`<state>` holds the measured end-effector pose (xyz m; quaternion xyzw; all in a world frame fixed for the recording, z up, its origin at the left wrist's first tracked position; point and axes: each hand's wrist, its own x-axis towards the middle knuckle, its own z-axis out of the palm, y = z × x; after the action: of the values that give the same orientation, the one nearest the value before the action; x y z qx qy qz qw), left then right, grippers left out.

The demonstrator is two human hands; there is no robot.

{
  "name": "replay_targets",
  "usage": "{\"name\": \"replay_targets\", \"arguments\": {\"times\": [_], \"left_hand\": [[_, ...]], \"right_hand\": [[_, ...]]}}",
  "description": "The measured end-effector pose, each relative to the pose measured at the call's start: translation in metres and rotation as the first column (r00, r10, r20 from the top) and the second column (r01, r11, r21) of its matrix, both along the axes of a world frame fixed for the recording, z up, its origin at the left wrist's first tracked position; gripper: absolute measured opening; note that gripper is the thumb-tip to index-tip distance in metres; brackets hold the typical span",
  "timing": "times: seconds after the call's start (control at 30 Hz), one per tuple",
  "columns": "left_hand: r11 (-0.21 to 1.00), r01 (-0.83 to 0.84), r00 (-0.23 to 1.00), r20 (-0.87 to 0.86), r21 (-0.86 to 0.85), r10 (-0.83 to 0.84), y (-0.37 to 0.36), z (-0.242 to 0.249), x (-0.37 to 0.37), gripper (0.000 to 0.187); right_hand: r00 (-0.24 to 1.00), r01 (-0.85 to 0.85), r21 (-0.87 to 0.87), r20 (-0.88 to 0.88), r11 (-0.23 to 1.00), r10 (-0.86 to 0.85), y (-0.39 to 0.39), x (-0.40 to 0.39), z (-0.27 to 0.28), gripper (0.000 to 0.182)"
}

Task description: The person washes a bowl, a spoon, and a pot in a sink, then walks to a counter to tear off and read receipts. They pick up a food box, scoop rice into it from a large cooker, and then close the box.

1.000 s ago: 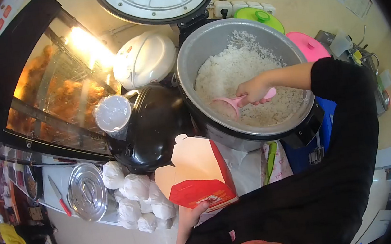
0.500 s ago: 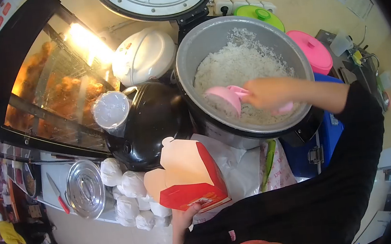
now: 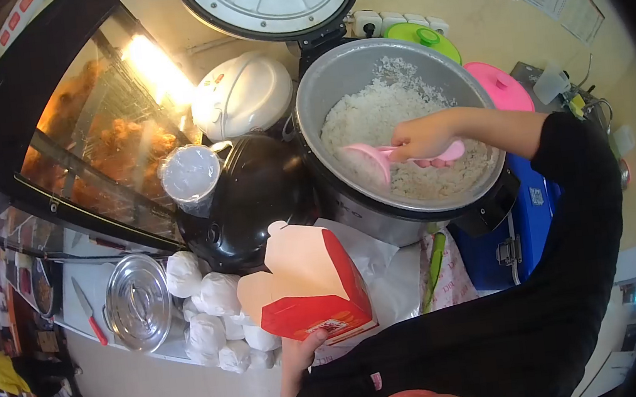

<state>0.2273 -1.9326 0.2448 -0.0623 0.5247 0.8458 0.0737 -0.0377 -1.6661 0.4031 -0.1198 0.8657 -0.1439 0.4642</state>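
Note:
My right hand point(image 3: 428, 136) is closed around the handle of a pink rice scoop point(image 3: 376, 158). The scoop's bowl is tilted against the cooked white rice point(image 3: 375, 119) inside a large rice cooker point(image 3: 306, 83) with its lid raised. Lower down, my left hand point(image 3: 301, 351) grips a red takeaway box point(image 3: 319, 316) from below, thumb on its front. The box's flaps stand up with a cream inner side showing; its inside bottom is hidden from this angle.
A lit display case point(image 3: 94, 137) with fried food stands at left, beside a black rice cooker point(image 3: 256, 197). Several white wrapped bundles point(image 3: 216, 294), a metal lid point(image 3: 139, 302) and a knife point(image 3: 90, 315) lie near the counter edge. A blue box point(image 3: 508, 240) sits at right.
My right hand has turned the pink scoop, its bowl now dipping into the rice and its handle showing to the right. The left hand and box stay nearly still; the view has shifted slightly.

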Motion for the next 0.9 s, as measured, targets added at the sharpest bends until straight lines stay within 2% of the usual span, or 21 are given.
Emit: {"name": "replay_targets", "arguments": {"times": [0.13,0.23,0.27,0.37,0.4,0.5,0.63,0.7,0.73,0.83,0.9], "left_hand": [[0.997,0.026,1.000,-0.007,-0.066,-0.027,-0.007,0.006,0.000,0.055],[0.995,-0.012,0.999,-0.036,-0.100,0.009,-0.012,0.013,-0.002,0.050],[0.995,-0.029,0.999,-0.043,-0.099,0.025,-0.013,0.016,-0.003,0.048],[0.947,0.002,0.993,-0.110,-0.321,-0.039,-0.010,0.037,-0.015,0.046],[0.950,-0.058,0.994,-0.107,-0.307,0.026,0.000,0.050,-0.022,0.044],[0.810,-0.080,0.974,-0.219,-0.582,-0.061,0.006,0.056,-0.045,0.063],[0.768,-0.285,0.887,-0.462,-0.574,-0.016,0.022,0.061,-0.069,0.091],[0.727,-0.338,0.836,-0.545,-0.599,-0.060,0.031,0.075,-0.073,0.101],[0.754,-0.348,0.813,-0.580,-0.557,-0.054,0.033,0.067,-0.075,0.101],[0.718,-0.413,0.769,-0.637,-0.561,-0.056,0.045,0.070,-0.074,0.103],[0.756,-0.380,0.782,-0.622,-0.534,-0.046,0.050,0.066,-0.072,0.104]], "right_hand": [[0.920,0.167,-0.185,0.383,0.968,-0.085,0.039,-0.033,-0.032,0.029],[0.843,0.379,-0.227,0.485,0.897,-0.234,0.054,-0.040,-0.020,0.029],[0.844,0.402,-0.256,0.475,0.879,-0.248,0.060,-0.039,-0.016,0.030],[0.863,0.440,-0.344,0.417,0.830,-0.284,0.076,-0.032,-0.002,0.033],[0.873,0.440,-0.375,0.391,0.816,-0.292,0.081,-0.027,0.002,0.034],[0.864,0.488,-0.460,0.376,0.742,-0.335,0.096,-0.010,0.014,0.034],[0.823,0.567,-0.558,0.375,0.605,-0.426,0.115,0.011,0.029,0.030],[0.879,0.474,-0.617,0.287,0.628,-0.381,0.110,0.033,0.055,0.033],[0.900,0.428,-0.645,0.238,0.633,-0.366,0.109,0.047,0.070,0.035],[0.943,0.319,-0.612,0.130,0.724,-0.306,0.091,0.080,0.103,0.033],[0.965,0.244,-0.535,0.054,0.809,-0.255,0.074,0.097,0.117,0.032]]}}
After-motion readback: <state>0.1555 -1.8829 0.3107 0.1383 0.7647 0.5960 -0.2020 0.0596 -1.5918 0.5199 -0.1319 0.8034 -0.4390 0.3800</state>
